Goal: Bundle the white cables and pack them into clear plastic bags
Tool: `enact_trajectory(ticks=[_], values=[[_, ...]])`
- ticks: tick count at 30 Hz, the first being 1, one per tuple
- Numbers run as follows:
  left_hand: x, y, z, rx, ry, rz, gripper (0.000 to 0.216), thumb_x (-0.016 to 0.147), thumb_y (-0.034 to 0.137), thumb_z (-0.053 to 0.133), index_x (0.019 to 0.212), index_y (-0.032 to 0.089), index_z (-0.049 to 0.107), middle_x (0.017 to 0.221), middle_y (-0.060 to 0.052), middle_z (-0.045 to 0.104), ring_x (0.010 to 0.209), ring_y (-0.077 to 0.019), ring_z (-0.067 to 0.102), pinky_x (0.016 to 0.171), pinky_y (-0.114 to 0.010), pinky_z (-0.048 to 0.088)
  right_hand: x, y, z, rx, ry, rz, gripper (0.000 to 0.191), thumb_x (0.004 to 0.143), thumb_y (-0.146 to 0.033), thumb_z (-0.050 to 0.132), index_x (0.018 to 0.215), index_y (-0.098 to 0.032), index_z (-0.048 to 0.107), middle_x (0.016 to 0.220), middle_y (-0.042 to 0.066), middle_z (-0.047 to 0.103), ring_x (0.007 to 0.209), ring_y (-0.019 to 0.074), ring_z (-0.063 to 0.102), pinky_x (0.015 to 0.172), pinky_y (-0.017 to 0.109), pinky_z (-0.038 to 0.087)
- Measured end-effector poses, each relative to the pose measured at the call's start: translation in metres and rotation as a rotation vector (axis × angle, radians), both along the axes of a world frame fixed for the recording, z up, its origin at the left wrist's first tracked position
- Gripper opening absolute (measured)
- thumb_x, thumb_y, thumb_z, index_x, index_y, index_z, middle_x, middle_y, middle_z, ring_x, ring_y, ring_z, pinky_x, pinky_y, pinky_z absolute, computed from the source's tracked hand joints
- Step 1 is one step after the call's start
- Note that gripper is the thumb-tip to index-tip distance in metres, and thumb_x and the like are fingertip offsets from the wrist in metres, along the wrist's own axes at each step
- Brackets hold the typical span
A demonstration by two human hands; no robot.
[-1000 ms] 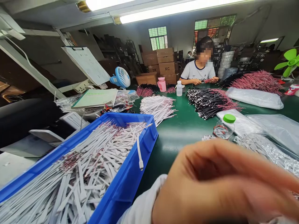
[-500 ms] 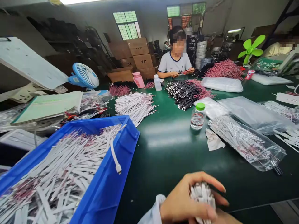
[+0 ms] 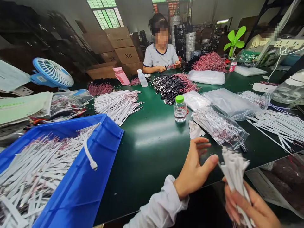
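Observation:
A bundle of white flat cables (image 3: pixel 234 169) stands upright in my right hand (image 3: pixel 249 202), whose fingers wrap round its lower part. The connector ends point up and away from me. Just left of the bundle, my left hand (image 3: pixel 196 166) is open, thumb apart from the curved fingers, with nothing in it. To the left, a blue bin (image 3: pixel 95 177) holds many more white cables (image 3: pixel 52 164) with reddish wire ends. One white cable (image 3: pixel 89 155) hangs over the bin's right wall, its connector down.
Across the green table (image 3: pixel 142 152) a co-worker (image 3: pixel 161 57) handles small parts. A green-capped bottle (image 3: pixel 180 110), a bag of cables (image 3: pixel 218 126), loose white cables (image 3: pixel 277 126), black cables (image 3: pixel 167 85) and a white cable pile (image 3: pixel 116 104) lie about. A blue fan (image 3: pixel 52 72) stands left.
My left hand has come off the cable bundle and opened. The bundle now shows upright in my right hand, farther right. The view has turned to the right.

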State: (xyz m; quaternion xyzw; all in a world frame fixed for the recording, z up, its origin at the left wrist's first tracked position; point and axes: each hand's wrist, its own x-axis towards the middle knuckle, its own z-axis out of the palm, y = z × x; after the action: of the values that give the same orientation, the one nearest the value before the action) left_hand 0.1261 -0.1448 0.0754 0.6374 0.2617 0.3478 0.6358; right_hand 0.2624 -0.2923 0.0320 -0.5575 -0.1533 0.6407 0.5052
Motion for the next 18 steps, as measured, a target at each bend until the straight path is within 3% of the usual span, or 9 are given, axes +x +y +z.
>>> enact_trajectory(ticks=[3, 6, 11, 14, 18], values=[[0.038, 0.007, -0.012, 0.404, 0.209, -0.031, 0.029, 0.084, 0.033, 0.061, 0.109, 0.02, 0.06, 0.144, -0.015, 0.035, 0.142, -0.0303, 0.018, 0.114, -0.052, 0.022, 0.028, 0.005, 0.014, 0.081, -0.058, -0.252, 0.044, 0.076, -0.044, 0.068, 0.115, -0.029, 0.054, 0.065, -0.001, 0.046, 0.05, 0.0123, 0.044, 0.047, 0.028, 0.041], [0.079, 0.018, -0.032, 0.618, 0.354, -0.023, 0.024, 0.084, 0.026, 0.057, 0.106, 0.022, 0.067, 0.153, -0.009, 0.027, 0.146, -0.0306, 0.0, 0.116, -0.056, 0.012, 0.047, 0.014, 0.023, 0.111, -0.082, -0.307, 0.039, 0.073, -0.042, 0.07, 0.107, -0.027, 0.056, 0.064, -0.003, 0.042, 0.047, 0.0096, 0.04, 0.044, 0.026, 0.04], [0.114, 0.038, -0.053, 0.582, 0.352, 0.006, 0.057, 0.077, 0.001, 0.042, 0.127, 0.025, 0.055, 0.155, -0.007, 0.025, 0.142, -0.023, 0.025, 0.112, -0.04, 0.035, 0.07, 0.019, 0.021, 0.129, -0.071, -0.13, 0.042, 0.078, -0.041, 0.066, 0.114, -0.026, 0.052, 0.069, -0.002, 0.047, 0.049, 0.0098, 0.043, 0.045, 0.024, 0.04], [0.109, 0.04, -0.055, 0.63, 0.258, 0.01, 0.078, 0.07, -0.004, 0.038, 0.143, 0.022, 0.035, 0.155, -0.006, 0.025, 0.14, -0.0184, 0.03, 0.114, -0.035, 0.033, 0.083, 0.027, 0.023, 0.032, -0.114, 0.038, 0.04, 0.078, -0.043, 0.068, 0.109, -0.024, 0.052, 0.069, -0.001, 0.051, 0.05, 0.0097, 0.045, 0.047, 0.023, 0.04], [0.096, 0.035, -0.052, 0.793, 0.213, 0.039, 0.08, 0.073, -0.003, 0.035, 0.148, 0.017, 0.018, 0.157, -0.007, 0.016, 0.144, -0.0172, 0.017, 0.117, -0.037, 0.027, 0.093, 0.046, 0.042, -0.102, -0.178, 0.25, 0.033, 0.075, -0.049, 0.068, 0.084, -0.02, 0.055, 0.057, -0.004, 0.045, 0.045, 0.0078, 0.04, 0.042, 0.02, 0.036]])
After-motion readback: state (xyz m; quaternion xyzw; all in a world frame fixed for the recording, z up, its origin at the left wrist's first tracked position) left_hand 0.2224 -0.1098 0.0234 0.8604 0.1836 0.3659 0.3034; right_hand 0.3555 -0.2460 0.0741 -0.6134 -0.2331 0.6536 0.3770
